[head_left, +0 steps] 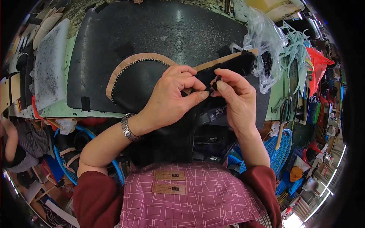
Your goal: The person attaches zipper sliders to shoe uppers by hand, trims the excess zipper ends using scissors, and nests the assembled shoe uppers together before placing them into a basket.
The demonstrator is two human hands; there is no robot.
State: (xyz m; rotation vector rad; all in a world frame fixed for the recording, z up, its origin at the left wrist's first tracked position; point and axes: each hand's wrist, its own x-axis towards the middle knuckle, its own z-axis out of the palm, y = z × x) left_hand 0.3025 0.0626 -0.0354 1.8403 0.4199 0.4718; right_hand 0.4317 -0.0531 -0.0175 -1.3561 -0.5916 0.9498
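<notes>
A black boot upper (133,81), by its look, lies across the bench edge and my lap, with a tan border zigzag-stitched along its curve. Black fur (213,74) shows on its right part. My left hand (175,93) is closed on the upper's edge, thumb against fingers. Close beside it, my right hand (237,95) pinches a small black strip (217,80) between thumb and index finger. Where the strip meets the upper is hidden by my fingers. Under my hands hang dark pieces with printed labels (218,112).
A black mat (171,22) covers much of the green bench. At right are clear plastic bags (266,41), pale green straps (296,45) and scissors (283,108). A white block (53,64) stands left. Blue baskets (281,146) flank my lap. Another person's arm (9,138) shows far left.
</notes>
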